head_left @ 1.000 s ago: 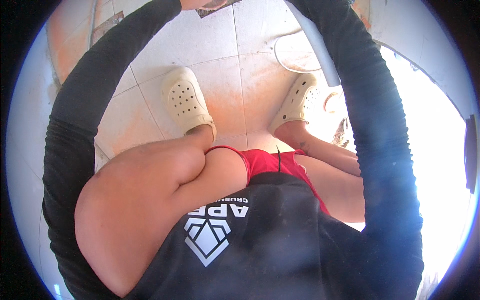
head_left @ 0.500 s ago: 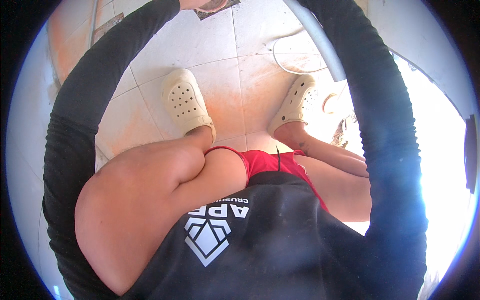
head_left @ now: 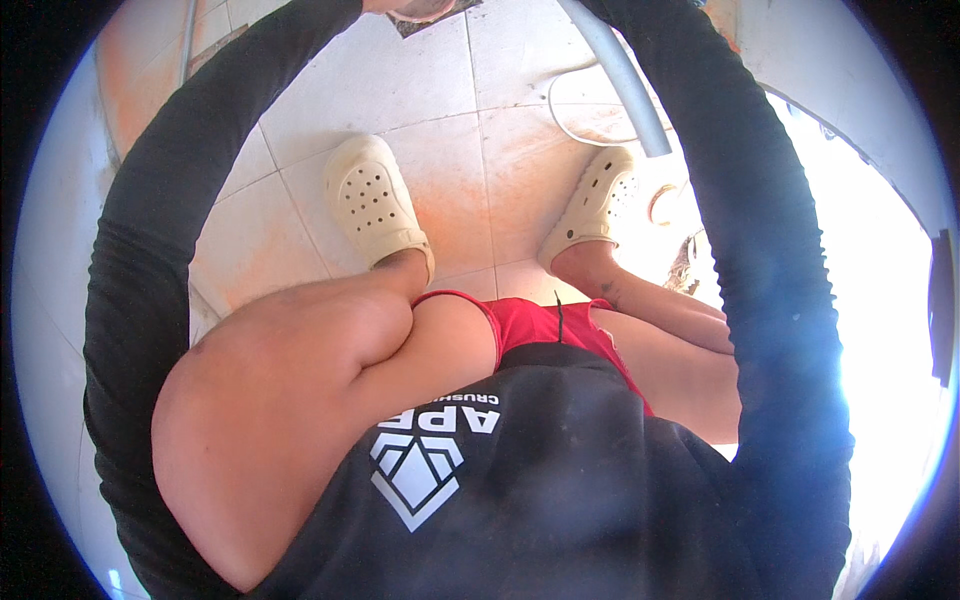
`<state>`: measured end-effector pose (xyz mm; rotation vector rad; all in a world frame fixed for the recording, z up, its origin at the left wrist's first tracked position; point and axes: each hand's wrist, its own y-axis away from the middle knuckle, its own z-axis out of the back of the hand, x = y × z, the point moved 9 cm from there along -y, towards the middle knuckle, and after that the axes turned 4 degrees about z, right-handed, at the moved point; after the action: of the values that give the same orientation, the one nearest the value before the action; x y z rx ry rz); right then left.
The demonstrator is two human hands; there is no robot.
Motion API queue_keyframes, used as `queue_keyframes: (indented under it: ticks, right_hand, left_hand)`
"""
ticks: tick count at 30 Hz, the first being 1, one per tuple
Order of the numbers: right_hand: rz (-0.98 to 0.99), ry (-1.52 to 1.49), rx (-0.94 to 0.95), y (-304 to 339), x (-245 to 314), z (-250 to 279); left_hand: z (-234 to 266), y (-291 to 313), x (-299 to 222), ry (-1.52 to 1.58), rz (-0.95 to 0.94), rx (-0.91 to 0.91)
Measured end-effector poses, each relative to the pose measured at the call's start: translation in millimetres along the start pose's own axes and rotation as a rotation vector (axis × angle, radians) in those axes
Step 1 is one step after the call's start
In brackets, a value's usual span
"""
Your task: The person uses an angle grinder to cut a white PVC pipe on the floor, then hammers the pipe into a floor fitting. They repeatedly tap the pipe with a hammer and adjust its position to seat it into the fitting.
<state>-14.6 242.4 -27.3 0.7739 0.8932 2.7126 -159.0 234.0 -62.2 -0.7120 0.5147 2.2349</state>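
Both my arms reach forward in black sleeves past the top edge. Only a sliver of my left hand [head_left: 379, 4] or wrist shows there, its fingers hidden. Beside it, a pale rounded rim [head_left: 428, 12] lies over a dark square opening [head_left: 437, 24] in the tiled floor. My right hand is beyond the edge of the view. A grey pipe [head_left: 625, 85] slants down from the top edge, next to my right sleeve [head_left: 700, 110]; what supports its upper end is out of sight.
My feet, in cream clogs [head_left: 375, 195], stand on stained white tiles [head_left: 440, 165]. A thin white loop [head_left: 555, 115] curves behind the pipe. A small ring-shaped thing [head_left: 660, 205] lies by the right clog. Bright glare washes out the right side.
The pipe's lower end has swung a little to the left. My right sleeve has shifted slightly left too. My left arm has barely moved.
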Motion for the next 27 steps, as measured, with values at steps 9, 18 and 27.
queue_keyframes:
  ticks: [9,18,27]
  right_hand:
    - [-0.068,-0.580,-0.113,65.9,-30.2,2.3]
    - [-0.195,-0.669,-0.151,105.8,-62.1,-14.6]
    - [-0.201,-0.604,-0.263,120.3,-56.9,-13.2]
  left_hand:
    - [9.1,32.4,-28.8,0.130,-0.107,-0.115]
    - [8.2,31.2,-34.4,0.149,-0.086,-0.054]
    - [5.4,12.0,-36.5,-0.033,-0.052,0.084]
